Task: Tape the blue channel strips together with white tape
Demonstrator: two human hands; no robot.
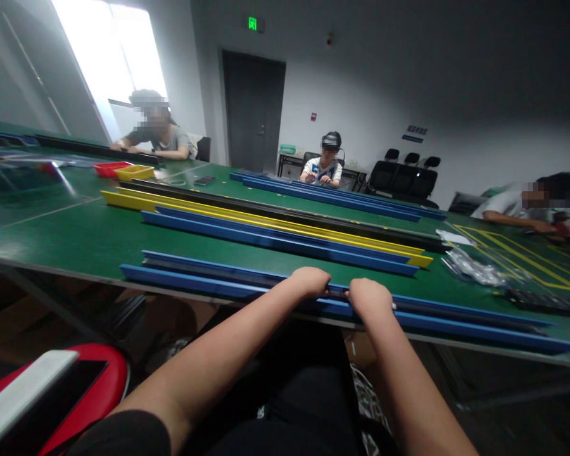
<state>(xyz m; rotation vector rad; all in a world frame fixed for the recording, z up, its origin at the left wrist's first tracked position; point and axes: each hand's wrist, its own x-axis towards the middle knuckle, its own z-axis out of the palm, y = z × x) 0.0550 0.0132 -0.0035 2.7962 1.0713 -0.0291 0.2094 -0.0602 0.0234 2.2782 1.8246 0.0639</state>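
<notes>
A long blue channel-shaped rail (pixel 185 278) lies along the near edge of the green table, with a dark strip (pixel 337 292) running inside its groove. My left hand (pixel 311 282) is closed, thumb side toward the groove, at the rail's middle. Just right of it, a small gap away, my right hand (pixel 370 296) is also closed over the rail. Both sets of fingertips reach down to the dark strip, but what they pinch is hidden. Behind the hands lies a second blue rail (pixel 266 239), beside a yellow rail (pixel 137 201) and a black rail (pixel 389 235).
More blue rails (pixel 332 193) lie across the green table (pixel 66 234). Red (pixel 108 170) and yellow (pixel 135 172) trays stand at left, clear plastic bags (pixel 472 269) at right. Three people sit around the table. A red stool (pixel 109 373) is at my lower left.
</notes>
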